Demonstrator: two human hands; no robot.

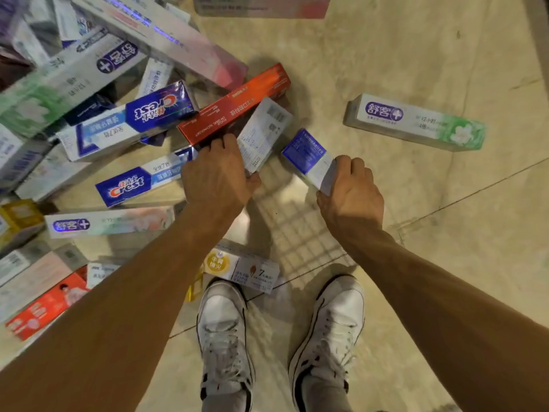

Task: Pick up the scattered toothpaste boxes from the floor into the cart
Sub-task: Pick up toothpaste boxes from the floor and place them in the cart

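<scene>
Beige floor tiles (416, 221), smooth and faintly scuffed, are being covered on the left by a heap of long cardboard toothpaste boxes (89, 72). "Crest" is being shown in white lettering on two glossy blue boxes, the nearer Crest box (139, 182) readable, the farther Crest box (130, 123) upside down. A white-and-green box (416, 123) marked "12" is lying apart on the right. A white box (264, 132), its fine print too small to be read, is being gripped at its near end by the left hand (217, 179), whose curled fingers are touching a red box (234, 105). A blue-and-white box (306, 156) is being pinched at its white end by the right hand (352, 194). Boxes at the far left are being blurred and cut off by the frame edge. A grid-shaped shadow (297, 230) is being cast on the tiles between the arms, beyond white laced shoes (225, 337).
</scene>
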